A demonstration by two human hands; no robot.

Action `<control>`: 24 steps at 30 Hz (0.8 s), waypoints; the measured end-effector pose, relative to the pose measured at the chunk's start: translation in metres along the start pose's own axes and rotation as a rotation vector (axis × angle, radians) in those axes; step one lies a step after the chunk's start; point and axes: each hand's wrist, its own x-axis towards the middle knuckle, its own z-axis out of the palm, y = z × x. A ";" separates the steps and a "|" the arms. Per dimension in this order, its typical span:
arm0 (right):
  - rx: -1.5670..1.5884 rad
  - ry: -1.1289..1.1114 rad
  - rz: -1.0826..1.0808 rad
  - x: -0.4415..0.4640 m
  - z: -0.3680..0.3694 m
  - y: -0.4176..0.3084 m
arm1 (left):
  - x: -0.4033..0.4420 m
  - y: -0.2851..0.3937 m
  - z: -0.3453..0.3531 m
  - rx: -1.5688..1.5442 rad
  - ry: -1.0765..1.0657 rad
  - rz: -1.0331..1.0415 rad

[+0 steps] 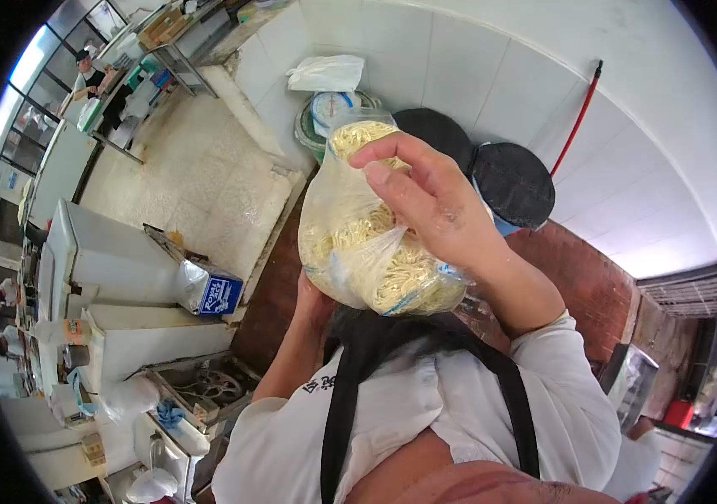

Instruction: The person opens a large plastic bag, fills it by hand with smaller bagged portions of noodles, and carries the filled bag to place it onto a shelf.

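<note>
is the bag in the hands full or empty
Not empty: pale yellow noodles show through the clear plastic bag in several places. Whether it is completely full, I cannot tell; the right hand covers part.

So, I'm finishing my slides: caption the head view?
A clear bag of noodles, left hand against its side, right hand in front.

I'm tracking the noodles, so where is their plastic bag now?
In the head view, the plastic bag of noodles is at centre, just above the black apron, right hand over it, left hand by its lower-left edge.
</note>
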 end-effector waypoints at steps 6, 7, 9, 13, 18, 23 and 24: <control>-0.084 0.004 0.044 0.035 -0.131 0.014 | 0.130 -0.053 0.079 -0.002 -0.134 -0.043; -0.102 0.028 0.054 0.041 -0.152 0.017 | 0.151 -0.062 0.090 -0.001 -0.154 -0.059; -0.148 0.096 0.059 0.053 -0.192 0.023 | 0.199 -0.082 0.111 0.010 -0.202 -0.103; -0.197 0.217 0.095 0.058 -0.290 0.026 | 0.277 -0.139 0.163 -0.020 -0.246 -0.180; -0.139 0.417 0.152 0.027 -0.440 0.037 | 0.344 -0.236 0.239 0.010 -0.258 -0.273; -0.234 0.480 0.041 -0.055 -0.545 0.047 | 0.372 -0.355 0.311 0.064 -0.298 -0.363; -0.254 0.485 0.021 -0.077 -0.573 0.051 | 0.376 -0.387 0.329 0.074 -0.306 -0.378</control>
